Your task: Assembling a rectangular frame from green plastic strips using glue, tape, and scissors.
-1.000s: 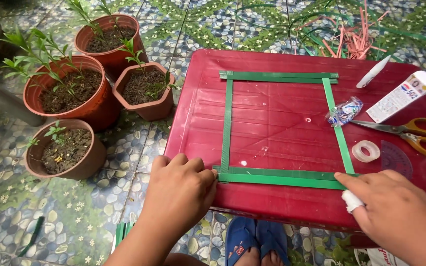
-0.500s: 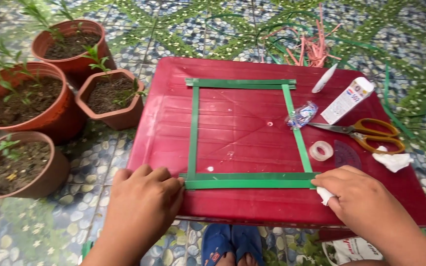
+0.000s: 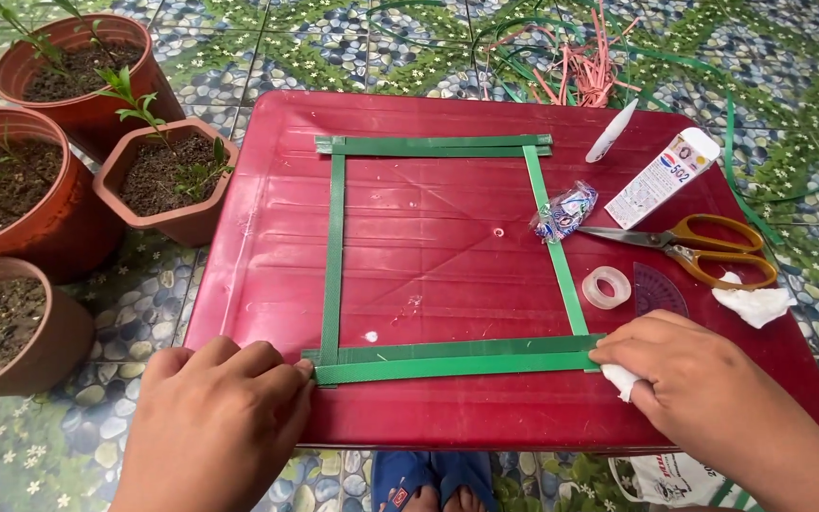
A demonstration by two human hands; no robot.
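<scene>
- While terracotta pots (image 3: pixel 158 180) of seedlings stand left of the red plastic table (image 3: pixel 447 417), the left hand (image 3: pixel 215 422) lies flat at the table's near edge, fingers together, tips pressing the near-left corner of the green strap frame (image 3: pixel 452 358).
- On the table's middle, the frame lies as a flat square of four strips.
- At the frame's near-right corner, the right hand (image 3: pixel 703 389) presses the strip's end, fingers curled around a white wad (image 3: pixel 621 379).
- Right of the frame lie a tape roll (image 3: pixel 607 286), scissors (image 3: pixel 689 245) and a glue box (image 3: pixel 665 177).
</scene>
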